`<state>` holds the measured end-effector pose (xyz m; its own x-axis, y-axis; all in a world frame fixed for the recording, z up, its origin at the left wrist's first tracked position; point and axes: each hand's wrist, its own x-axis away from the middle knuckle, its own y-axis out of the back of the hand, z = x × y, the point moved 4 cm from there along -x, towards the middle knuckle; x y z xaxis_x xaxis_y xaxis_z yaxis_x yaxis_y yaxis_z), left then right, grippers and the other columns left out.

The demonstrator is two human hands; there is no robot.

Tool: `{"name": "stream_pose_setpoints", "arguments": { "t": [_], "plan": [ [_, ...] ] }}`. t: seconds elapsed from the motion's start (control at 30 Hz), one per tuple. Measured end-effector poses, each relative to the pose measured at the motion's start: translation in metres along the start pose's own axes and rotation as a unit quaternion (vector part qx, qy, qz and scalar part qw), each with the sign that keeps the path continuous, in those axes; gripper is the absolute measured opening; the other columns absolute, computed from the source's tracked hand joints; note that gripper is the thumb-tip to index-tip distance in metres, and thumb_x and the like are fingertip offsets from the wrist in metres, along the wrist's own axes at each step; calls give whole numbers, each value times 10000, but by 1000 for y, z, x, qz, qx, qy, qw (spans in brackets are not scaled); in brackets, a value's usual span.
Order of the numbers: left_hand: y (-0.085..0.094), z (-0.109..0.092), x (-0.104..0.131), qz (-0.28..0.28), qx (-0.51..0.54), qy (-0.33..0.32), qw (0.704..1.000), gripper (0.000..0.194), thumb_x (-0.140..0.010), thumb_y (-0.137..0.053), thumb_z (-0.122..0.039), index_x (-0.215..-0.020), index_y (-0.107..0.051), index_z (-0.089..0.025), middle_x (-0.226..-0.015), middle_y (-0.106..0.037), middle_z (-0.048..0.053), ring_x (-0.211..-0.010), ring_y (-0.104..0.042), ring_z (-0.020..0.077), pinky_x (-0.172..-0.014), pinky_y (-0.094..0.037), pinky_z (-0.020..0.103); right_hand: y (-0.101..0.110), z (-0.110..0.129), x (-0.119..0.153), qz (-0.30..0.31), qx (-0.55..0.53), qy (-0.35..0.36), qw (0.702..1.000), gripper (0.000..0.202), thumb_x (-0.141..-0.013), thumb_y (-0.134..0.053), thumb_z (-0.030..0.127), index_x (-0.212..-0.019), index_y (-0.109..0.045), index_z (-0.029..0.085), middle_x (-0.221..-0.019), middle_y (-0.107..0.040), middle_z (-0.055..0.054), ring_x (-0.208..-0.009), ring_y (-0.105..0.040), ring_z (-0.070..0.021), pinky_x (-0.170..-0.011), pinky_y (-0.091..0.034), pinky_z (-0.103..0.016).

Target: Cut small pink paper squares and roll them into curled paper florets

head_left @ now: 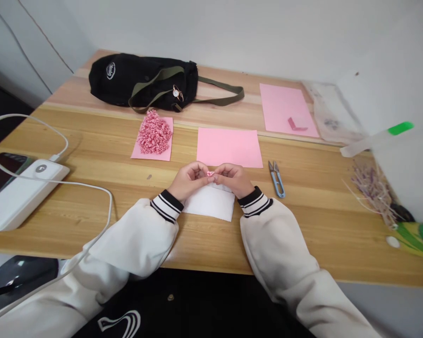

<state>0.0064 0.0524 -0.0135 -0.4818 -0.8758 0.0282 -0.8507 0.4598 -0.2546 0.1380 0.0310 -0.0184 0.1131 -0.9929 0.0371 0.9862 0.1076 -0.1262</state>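
Note:
My left hand (190, 181) and my right hand (235, 180) meet over the table, fingertips pinched together on a small pink-and-white piece (210, 173). Fingers cover most of that piece, so its kind is unclear. Beneath both hands lies a white sheet of paper (208, 204). Just beyond them is a flat pink sheet (229, 146). A pile of pink, bead-tipped stems (154, 133) rests on a smaller pink sheet (137, 151) to the left. Blue-handled thread snips (277, 180) lie to the right of my right hand.
A black bag (144, 80) with green straps lies at the back. At left, a white power bank (24, 195) has a cable that crosses near my left sleeve. Another pink sheet (285, 108), dried flowers (372, 188) and a green-tipped strip (377, 139) are at right.

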Motion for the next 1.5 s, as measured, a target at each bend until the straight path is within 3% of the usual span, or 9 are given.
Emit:
{"name": "stream_pose_setpoints", "arguments": {
  "t": [1.07, 1.5],
  "plan": [
    [0, 0, 0, 1, 5, 3, 1000, 272, -558, -770, -243, -638, -538, -125, -619, -582, -20, -604, -551, 85, -609, -425, 220, 0, 1, 0, 0, -3, 4, 1000, 263, -585, -736, 361, -640, -595, 146, -540, -565, 32, -504, -482, -63, -514, -391, -226],
    [3, -1, -1, 3, 1, -14, 1000, 195, -561, -763, -201, -651, -609, -124, -644, -628, -7, -627, -573, 97, -645, -450, 240, 0, 4, 0, -1, -21, 7, 1000, 240, -589, -738, 341, -629, -601, 148, -546, -571, 35, -495, -480, -56, -514, -412, -223]
  ]
}}
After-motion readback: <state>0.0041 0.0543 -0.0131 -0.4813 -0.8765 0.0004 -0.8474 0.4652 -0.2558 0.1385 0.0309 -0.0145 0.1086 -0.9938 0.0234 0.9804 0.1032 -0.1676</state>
